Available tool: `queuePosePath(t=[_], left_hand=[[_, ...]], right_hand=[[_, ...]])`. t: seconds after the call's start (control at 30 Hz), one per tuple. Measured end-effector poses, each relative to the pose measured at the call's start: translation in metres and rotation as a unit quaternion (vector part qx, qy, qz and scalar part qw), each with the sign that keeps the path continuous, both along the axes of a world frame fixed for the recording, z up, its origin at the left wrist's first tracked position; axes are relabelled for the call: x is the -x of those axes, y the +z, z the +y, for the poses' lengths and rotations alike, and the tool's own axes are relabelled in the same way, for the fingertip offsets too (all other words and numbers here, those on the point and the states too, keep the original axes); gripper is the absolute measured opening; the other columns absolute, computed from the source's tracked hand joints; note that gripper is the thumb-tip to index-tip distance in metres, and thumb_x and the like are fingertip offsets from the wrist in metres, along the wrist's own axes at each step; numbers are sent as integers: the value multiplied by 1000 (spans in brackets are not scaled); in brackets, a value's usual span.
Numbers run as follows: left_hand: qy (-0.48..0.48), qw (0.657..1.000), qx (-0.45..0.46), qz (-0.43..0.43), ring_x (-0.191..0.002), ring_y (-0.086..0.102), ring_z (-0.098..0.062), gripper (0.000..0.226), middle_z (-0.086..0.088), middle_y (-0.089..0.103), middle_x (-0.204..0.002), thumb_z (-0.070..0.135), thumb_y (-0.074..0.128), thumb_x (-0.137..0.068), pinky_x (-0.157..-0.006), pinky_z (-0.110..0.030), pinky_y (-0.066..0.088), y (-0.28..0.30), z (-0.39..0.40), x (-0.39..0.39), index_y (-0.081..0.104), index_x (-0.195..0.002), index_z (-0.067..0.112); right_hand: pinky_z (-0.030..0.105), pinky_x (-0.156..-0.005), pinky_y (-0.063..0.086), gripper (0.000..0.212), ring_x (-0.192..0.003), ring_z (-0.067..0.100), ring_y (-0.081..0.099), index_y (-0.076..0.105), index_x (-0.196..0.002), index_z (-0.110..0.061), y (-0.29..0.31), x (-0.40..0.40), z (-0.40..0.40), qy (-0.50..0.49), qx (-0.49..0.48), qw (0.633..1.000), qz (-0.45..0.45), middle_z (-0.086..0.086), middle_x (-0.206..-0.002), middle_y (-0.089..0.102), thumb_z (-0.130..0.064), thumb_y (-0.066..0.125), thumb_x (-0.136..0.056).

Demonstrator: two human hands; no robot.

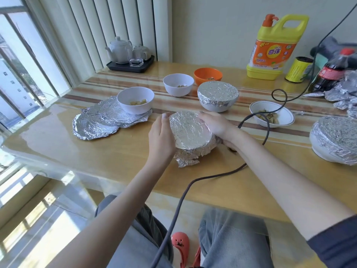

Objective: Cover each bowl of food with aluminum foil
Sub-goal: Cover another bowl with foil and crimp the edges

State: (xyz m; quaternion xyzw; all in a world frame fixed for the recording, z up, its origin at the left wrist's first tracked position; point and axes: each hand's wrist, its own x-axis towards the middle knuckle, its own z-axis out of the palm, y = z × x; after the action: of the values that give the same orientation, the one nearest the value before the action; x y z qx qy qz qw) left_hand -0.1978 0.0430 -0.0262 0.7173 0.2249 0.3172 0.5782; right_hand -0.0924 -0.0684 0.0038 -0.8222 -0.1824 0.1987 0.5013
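Note:
A foil-covered bowl (190, 133) sits in front of me on the table, tilted a little toward me. My left hand (161, 137) presses flat against its left side and my right hand (216, 124) cups its right side, both pressing the foil. Two more foil-covered bowls stand nearby: one (218, 95) behind and one (336, 139) at the right edge. Uncovered bowls with food are a white one (135, 100) resting on loose foil sheets (100, 122), a second white one (178, 84), an orange one (207, 75) and a shallow rimmed one (272, 116).
A dark cable (266, 120) loops across the table and down past my lap. A yellow detergent jug (270, 47), a yellow can (298, 69), a cola bottle (331, 72) and crumpled foil (343, 91) stand at the back right. A tea set on a black tray (130, 64) is back left.

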Motion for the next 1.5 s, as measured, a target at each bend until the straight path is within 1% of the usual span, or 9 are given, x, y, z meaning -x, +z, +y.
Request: queuePosePath(t=[0.1, 0.2, 0.33, 0.6, 0.77, 1.0, 1.1, 1.27, 1.5], left_hand=[[-25, 999, -23, 10, -99, 52, -5, 32, 21, 59, -98, 38, 27, -106, -84, -17, 38, 4, 15, 2, 58, -101, 30], [-71, 995, -76, 3, -111, 50, 0, 41, 14, 61, -118, 37, 27, -107, -85, 0, 33, 15, 38, -7, 60, -124, 19], [-197, 965, -157, 70, -118, 55, -6, 54, 5, 65, -124, 46, 28, -99, -106, -25, 38, 18, 44, -26, 66, -122, 16], [-197, 964, -135, 114, -117, 57, -12, 50, 1, 66, -121, 37, 27, -107, -109, -36, 38, 13, 45, -36, 69, -117, 13], [-231, 966, -26, 115, -116, 59, -13, 52, 2, 64, -125, 49, 22, -104, -108, -40, 41, 11, 55, -35, 67, -115, 24], [-309, 932, 170, 86, -109, 65, -23, 55, -11, 69, -118, 43, 24, -104, -94, -36, 50, 11, 56, -39, 66, -115, 10], [-302, 933, 168, 99, -98, 69, -23, 55, -10, 73, -104, 43, 27, -104, -89, -36, 51, 11, 56, -40, 70, -104, 10], [-276, 939, 183, 93, -94, 70, -23, 55, -10, 74, -99, 44, 27, -104, -85, -34, 52, 9, 54, -41, 69, -103, 7], [-190, 959, 202, 65, -80, 71, -20, 57, -6, 75, -84, 45, 27, -105, -79, -33, 54, 7, 43, -30, 69, -94, 8]], right_hand=[[38, -110, 34, 56, -126, 27, 50, 46, -142, -11, 12, 4, -7, 12, 26, 999, -23, 10, -143, 48, -47, 27, -103], [33, -91, 41, 49, -111, 27, 57, 56, -131, -15, 10, 19, -12, -33, 4, 998, -51, 14, -136, 54, -43, 26, -104], [30, -58, 30, 39, -75, 23, 47, 47, -74, -14, -6, 36, -1, -83, 8, 994, -70, 3, -73, 51, -30, 29, -104], [31, -50, 26, 43, -58, 15, 40, 35, -65, -13, -8, 39, 1, -135, 23, 988, -73, 1, -66, 44, -28, 27, -104], [34, -69, 41, 53, -79, 25, 55, 59, -96, -6, 1, 44, -11, -123, -31, 992, -2, 10, -82, 57, -45, 25, -103], [28, -81, 41, 26, -75, 2, 44, 48, -110, -24, -16, 63, -2, -188, -142, 970, 64, -8, -87, 47, -38, 26, -105], [23, -84, 33, 41, -70, 0, 40, 52, -126, -17, -20, 64, 0, -206, -158, 963, 75, -8, -86, 44, -39, 24, -105], [24, -93, 32, 55, -116, 11, 47, 41, -144, -26, -24, 64, 2, -207, -176, 955, 120, -7, -140, 48, -53, 20, -102], [47, -107, 39, 91, -122, 21, 55, 52, -135, -31, -30, 41, 15, -171, -223, 938, 202, -4, -133, 59, -85, 34, -63]])
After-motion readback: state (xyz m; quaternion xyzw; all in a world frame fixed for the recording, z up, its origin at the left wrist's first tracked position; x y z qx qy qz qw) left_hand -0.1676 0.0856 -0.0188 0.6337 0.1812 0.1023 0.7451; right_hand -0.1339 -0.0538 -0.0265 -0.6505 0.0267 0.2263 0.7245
